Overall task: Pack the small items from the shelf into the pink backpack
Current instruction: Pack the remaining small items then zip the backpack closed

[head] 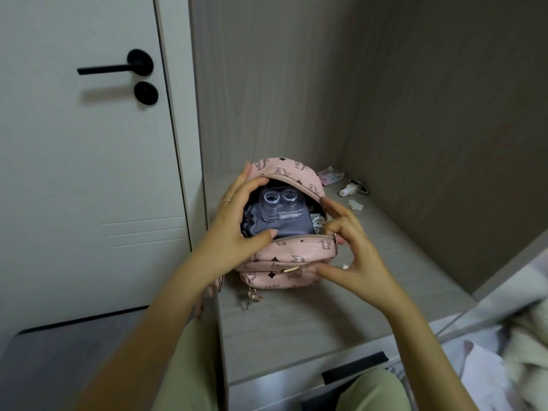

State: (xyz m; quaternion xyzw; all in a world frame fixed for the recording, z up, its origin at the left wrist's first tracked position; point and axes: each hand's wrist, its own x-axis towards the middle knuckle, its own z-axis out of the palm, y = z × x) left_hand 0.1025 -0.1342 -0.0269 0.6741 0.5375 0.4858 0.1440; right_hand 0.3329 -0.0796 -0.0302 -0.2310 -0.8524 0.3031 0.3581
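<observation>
The pink backpack (284, 256) stands on the grey shelf (296, 327) with its top unzipped and gaping. Inside lie a clear contact-lens case (280, 203) on a grey-blue pouch (272, 225) and a polka-dot item (317, 221) at the right. My left hand (237, 221) grips the left side of the opening, thumb on the near rim and fingers curled over the far flap. My right hand (353, 247) pinches the right end of the opening at the zipper, with its thumb against the bag's front.
Behind the bag on the shelf lie a crumpled printed wrapper (330, 175), a small white bottle with a dark clip (354, 188) and a small white piece (355, 204). Shelf walls rise behind and to the right. A white door (89, 143) stands at left.
</observation>
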